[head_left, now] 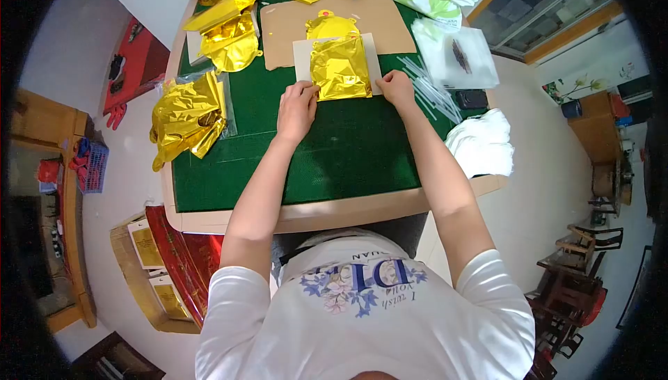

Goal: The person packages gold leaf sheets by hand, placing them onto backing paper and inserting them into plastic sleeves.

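A folded gold foil piece [339, 68] lies on a pale card [303, 56] at the middle of the green table. My left hand [298, 110] is at the card's lower left corner, its fingers closed by the foil's edge. At the card's right edge, my right hand [396, 89] pinches the corner between thumb and fingers. Just beyond the card, a flat gold foil shape [332, 26] with a small red spot rests on a brown cardboard sheet [278, 35].
Gold foil pieces [188, 115] in plastic lie at the left. To the right are clear straws [431, 95], clear bags [456, 56], a black box [472, 99] and a white stack [482, 145]. More foil lines the far edge of the green table [334, 164].
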### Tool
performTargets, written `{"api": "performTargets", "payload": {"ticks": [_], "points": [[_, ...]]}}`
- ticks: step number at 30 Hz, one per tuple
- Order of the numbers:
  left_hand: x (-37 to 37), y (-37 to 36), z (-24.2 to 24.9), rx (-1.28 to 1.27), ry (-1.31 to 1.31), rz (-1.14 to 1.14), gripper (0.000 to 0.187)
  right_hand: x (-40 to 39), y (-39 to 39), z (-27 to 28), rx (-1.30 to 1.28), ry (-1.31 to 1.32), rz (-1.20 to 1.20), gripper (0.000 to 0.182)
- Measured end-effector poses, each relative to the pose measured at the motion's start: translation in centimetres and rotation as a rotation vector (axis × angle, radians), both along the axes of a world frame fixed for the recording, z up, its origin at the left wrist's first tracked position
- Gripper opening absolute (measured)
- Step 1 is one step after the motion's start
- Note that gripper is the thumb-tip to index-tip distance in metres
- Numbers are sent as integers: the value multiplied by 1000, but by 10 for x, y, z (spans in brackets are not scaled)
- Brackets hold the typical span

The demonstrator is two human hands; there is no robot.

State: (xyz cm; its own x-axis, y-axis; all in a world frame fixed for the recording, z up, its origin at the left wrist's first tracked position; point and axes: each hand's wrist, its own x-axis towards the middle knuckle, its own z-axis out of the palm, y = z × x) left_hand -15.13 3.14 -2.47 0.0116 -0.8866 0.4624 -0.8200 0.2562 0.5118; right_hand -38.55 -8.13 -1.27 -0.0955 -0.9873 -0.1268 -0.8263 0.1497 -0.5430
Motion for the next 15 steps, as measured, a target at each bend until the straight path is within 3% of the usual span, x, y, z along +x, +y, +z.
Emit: {"api": "performTargets", "payload": {"ticks": [8, 15], "points": [[0, 4, -3, -47, 3, -33, 19, -15, 14, -14, -63, -78, 94, 23], [-11, 58, 15, -12, -10, -78, 21, -36, 72, -4, -28, -212, 205, 20]]}}
